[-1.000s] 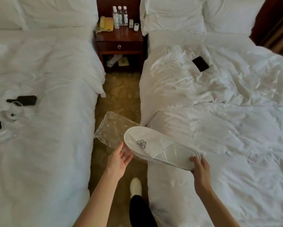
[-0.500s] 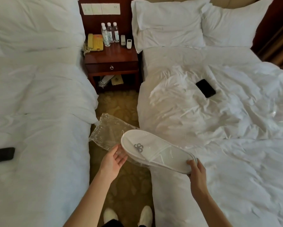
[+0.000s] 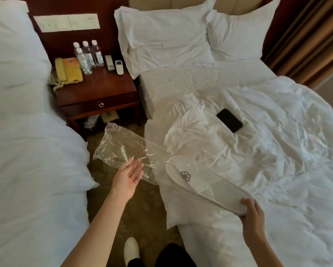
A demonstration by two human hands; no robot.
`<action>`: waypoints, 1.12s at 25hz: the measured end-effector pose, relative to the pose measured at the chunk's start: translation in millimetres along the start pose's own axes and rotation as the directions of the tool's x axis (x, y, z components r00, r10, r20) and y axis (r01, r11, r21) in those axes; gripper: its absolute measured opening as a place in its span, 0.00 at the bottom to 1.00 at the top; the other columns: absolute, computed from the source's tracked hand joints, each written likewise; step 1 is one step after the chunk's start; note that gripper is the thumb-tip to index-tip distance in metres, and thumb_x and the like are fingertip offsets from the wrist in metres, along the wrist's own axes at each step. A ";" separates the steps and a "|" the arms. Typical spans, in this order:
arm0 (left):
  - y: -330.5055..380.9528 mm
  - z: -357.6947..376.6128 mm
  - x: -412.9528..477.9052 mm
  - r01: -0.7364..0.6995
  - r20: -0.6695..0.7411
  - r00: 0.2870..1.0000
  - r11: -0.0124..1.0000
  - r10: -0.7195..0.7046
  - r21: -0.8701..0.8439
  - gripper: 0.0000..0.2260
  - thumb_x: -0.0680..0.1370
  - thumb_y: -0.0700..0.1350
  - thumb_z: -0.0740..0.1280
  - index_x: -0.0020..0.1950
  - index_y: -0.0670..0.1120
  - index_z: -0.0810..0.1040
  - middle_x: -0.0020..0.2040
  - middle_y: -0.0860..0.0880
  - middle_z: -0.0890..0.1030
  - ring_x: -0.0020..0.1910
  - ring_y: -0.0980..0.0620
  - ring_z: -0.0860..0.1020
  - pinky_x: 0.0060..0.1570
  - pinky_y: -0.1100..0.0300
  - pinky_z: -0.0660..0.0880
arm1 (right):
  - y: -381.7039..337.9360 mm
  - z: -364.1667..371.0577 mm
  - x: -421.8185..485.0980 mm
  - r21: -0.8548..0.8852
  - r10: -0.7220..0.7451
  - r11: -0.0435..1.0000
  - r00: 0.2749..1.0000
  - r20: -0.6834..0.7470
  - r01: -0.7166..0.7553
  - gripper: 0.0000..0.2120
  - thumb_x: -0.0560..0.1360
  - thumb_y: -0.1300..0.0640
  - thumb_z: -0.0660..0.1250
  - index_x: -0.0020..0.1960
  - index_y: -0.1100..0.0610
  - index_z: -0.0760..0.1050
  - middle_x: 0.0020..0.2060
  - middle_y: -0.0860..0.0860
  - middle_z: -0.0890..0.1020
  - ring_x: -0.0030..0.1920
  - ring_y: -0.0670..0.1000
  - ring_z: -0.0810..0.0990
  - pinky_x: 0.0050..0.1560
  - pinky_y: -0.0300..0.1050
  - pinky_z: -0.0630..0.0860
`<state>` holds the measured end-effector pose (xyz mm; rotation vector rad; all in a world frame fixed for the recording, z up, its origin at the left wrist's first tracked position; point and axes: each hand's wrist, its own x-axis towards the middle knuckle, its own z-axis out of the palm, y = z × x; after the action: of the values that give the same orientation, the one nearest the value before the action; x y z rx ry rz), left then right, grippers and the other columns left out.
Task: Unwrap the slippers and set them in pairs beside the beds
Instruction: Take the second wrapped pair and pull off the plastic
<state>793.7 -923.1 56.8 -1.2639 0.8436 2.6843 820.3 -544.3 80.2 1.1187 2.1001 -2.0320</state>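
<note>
A flat white slipper (image 3: pixel 206 185) with a grey logo hovers over the near edge of the right bed (image 3: pixel 239 237). My right hand (image 3: pixel 253 218) grips its heel end. A crumpled clear plastic wrapper (image 3: pixel 121 147) hangs in the air over the aisle, just left of the slipper's toe. It touches the fingertips of my left hand (image 3: pixel 128 175), which is palm up with the fingers spread. Whether one slipper or a stacked pair is held, I cannot tell. The left bed (image 3: pixel 30 170) lies across the aisle.
A wooden nightstand (image 3: pixel 96 93) between the beds carries a yellow telephone (image 3: pixel 68 71), water bottles (image 3: pixel 88 53) and two remotes. A black phone (image 3: pixel 229 120) and another clear wrapper (image 3: pixel 312 143) lie on the right bed. My white shoe (image 3: pixel 131 249) stands on the patterned carpet aisle.
The slipper has slid out of the wrapper and moved right over the bed. My left hand has opened and shifted left with the wrapper. The view has tilted up toward the headboards.
</note>
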 end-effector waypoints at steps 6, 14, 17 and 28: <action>59.0 58.3 73.1 0.003 -0.069 0.998 0.998 -0.008 -0.065 0.19 0.82 0.35 0.56 0.71 0.47 0.69 0.61 0.39 0.79 0.55 0.45 0.83 0.49 0.53 0.80 | -42.6 67.6 70.6 0.006 0.008 1.000 0.981 -0.194 -0.007 0.05 0.76 0.70 0.62 0.45 0.62 0.74 0.45 0.58 0.75 0.45 0.55 0.76 0.31 0.38 0.78; 79.9 202.3 173.0 0.095 -0.023 0.995 0.992 -0.097 -0.088 0.13 0.80 0.32 0.60 0.64 0.37 0.74 0.60 0.38 0.80 0.56 0.46 0.82 0.51 0.54 0.78 | -168.8 166.5 186.0 0.428 0.176 0.901 0.963 -0.205 -0.074 0.04 0.75 0.60 0.62 0.44 0.53 0.74 0.52 0.54 0.76 0.56 0.53 0.75 0.46 0.41 0.74; 54.3 245.1 213.7 0.205 0.010 0.979 0.978 -0.205 -0.020 0.10 0.79 0.31 0.61 0.58 0.35 0.77 0.56 0.37 0.82 0.56 0.46 0.82 0.54 0.55 0.80 | -196.3 185.8 208.0 0.450 0.214 0.888 0.951 -0.223 -0.094 0.03 0.74 0.59 0.64 0.46 0.53 0.76 0.52 0.52 0.78 0.53 0.51 0.78 0.47 0.42 0.76; -144.1 310.1 318.2 0.564 0.207 0.791 0.818 -0.575 0.115 0.16 0.79 0.27 0.53 0.60 0.34 0.75 0.47 0.38 0.85 0.43 0.47 0.86 0.40 0.60 0.82 | -137.4 188.8 267.2 0.533 0.205 0.845 0.949 -0.239 -0.048 0.11 0.70 0.57 0.65 0.49 0.53 0.83 0.42 0.48 0.87 0.42 0.46 0.85 0.36 0.37 0.80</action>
<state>406.0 -701.5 -80.3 -0.9601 0.3993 2.2381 468.2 -570.0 43.5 1.6639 1.5211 -2.5874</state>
